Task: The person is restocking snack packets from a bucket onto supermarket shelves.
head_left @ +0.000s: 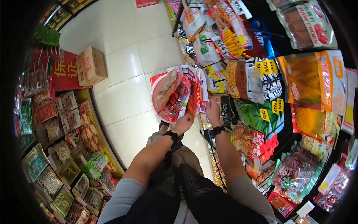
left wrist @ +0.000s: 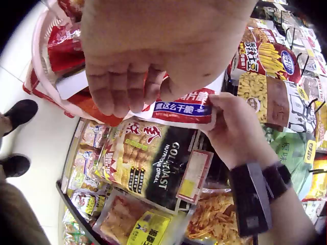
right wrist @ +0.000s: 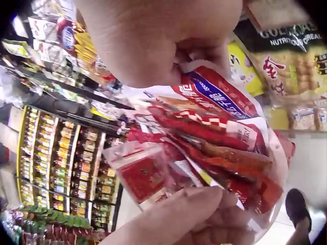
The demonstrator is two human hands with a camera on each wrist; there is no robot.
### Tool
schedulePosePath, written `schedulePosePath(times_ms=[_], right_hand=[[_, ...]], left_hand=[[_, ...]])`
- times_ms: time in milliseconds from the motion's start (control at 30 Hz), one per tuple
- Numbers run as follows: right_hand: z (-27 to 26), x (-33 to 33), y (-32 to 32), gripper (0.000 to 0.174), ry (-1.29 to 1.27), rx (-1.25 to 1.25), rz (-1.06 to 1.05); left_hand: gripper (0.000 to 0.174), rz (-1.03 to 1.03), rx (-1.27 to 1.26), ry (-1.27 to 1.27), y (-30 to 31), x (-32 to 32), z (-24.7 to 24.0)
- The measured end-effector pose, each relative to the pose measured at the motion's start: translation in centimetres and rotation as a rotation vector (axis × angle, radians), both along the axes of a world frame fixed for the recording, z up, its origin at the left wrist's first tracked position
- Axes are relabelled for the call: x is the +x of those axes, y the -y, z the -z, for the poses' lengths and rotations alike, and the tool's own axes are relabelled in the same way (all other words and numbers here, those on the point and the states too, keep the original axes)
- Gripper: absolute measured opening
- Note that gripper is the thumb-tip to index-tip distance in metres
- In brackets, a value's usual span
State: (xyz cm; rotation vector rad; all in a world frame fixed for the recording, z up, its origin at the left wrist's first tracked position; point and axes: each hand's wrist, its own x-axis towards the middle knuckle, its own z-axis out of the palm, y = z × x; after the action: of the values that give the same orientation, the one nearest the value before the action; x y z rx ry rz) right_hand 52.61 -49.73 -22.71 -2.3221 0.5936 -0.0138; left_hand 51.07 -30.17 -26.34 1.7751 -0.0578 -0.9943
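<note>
A round pink basket (head_left: 153, 98) holds several red and clear snack packets (head_left: 175, 98) in front of the person. At its near side, the left hand (head_left: 182, 124) has curled fingers on a red snack packet (right wrist: 255, 178); the packet's held edge is hidden. The right hand (head_left: 213, 112) pinches the corner of a large white-and-red snack bag (left wrist: 189, 109) with blue lettering. This bag stands upright along the basket's shelf side, beside the smaller packets. Below it in the left wrist view lies a Goldroast cereal bag (left wrist: 153, 158) on the shelf.
Shelves of snack bags (head_left: 257, 78) fill the right side, close to the right forearm. To the left stands another low shelf of packets (head_left: 67, 149), with a cardboard box (head_left: 91, 67) beyond it. Pale floor tiles (head_left: 119, 100) run between them.
</note>
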Motion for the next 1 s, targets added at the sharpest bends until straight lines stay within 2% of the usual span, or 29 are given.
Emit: schedulePosePath(times_ms=[100,167,233,300,367,433,467,567,633,700,800,833,900,933,1000], right_hand=[[-8.0,-2.1,-1.5,0.009,0.013,0.023,0.059],[-10.8,-4.9,-1.7,0.012,0.088,0.085,0.124],[-13.0,-8.6,-1.6,0.012,0.138,0.184,0.177],[-14.9,-12.5,-2.0,0.010,0.157,0.526,0.282],[-18.4,-14.9,-3.6,0.005,0.214,0.750,0.382],[-19.7,-18.7,-4.3,0.006,0.229,0.816,0.353],[-20.6,-20.5,-4.5,0.005,0.157,0.790,0.342],[-23.7,-24.3,-6.9,0.005,0.225,0.900,0.360],[-25.2,-27.5,-8.1,0.008,0.237,0.903,0.351],[-26.2,-31.1,-9.9,0.016,0.379,1.024,0.403],[-27.9,-37.4,-13.3,0.020,0.471,0.937,0.561],[-27.6,-40.1,-14.6,0.029,0.531,0.871,0.625],[-26.8,-46.0,-16.8,0.034,0.552,0.785,0.711],[-26.9,-48.5,-18.3,0.033,0.663,0.793,0.764],[-27.2,-54.3,-20.8,0.036,0.707,0.802,0.867]], left_hand=[[0.029,-0.069,-0.133,-0.096,0.4,0.3,-0.1],[0.030,-0.141,-0.290,-0.163,0.5,1.1,-2.3],[0.046,-0.124,-0.220,-0.339,0.2,2.8,-8.4],[0.045,-0.141,-0.396,-0.404,-0.3,2.7,-10.7],[0.039,-0.094,-0.542,-0.519,-1.1,2.8,-14.7],[0.035,0.012,-0.636,-0.606,-1.9,2.3,-16.5],[0.036,0.067,-0.660,-0.608,-2.2,1.6,-17.0],[0.034,0.215,-0.637,-0.526,-2.6,-0.3,-21.1],[0.035,0.276,-0.624,-0.429,-2.3,-2.8,-22.8],[0.035,0.427,-0.626,-0.358,-2.0,-5.6,-25.6],[0.034,0.656,-0.614,-0.329,-1.8,-11.5,-27.1],[0.034,0.741,-0.606,-0.320,-1.7,-14.1,-27.6],[0.033,0.850,-0.580,-0.300,-2.0,-19.9,-28.2],[0.033,0.924,-0.583,-0.318,-1.9,-22.6,-28.9],[0.032,1.092,-0.588,-0.323,-1.7,-28.0,-29.3]])
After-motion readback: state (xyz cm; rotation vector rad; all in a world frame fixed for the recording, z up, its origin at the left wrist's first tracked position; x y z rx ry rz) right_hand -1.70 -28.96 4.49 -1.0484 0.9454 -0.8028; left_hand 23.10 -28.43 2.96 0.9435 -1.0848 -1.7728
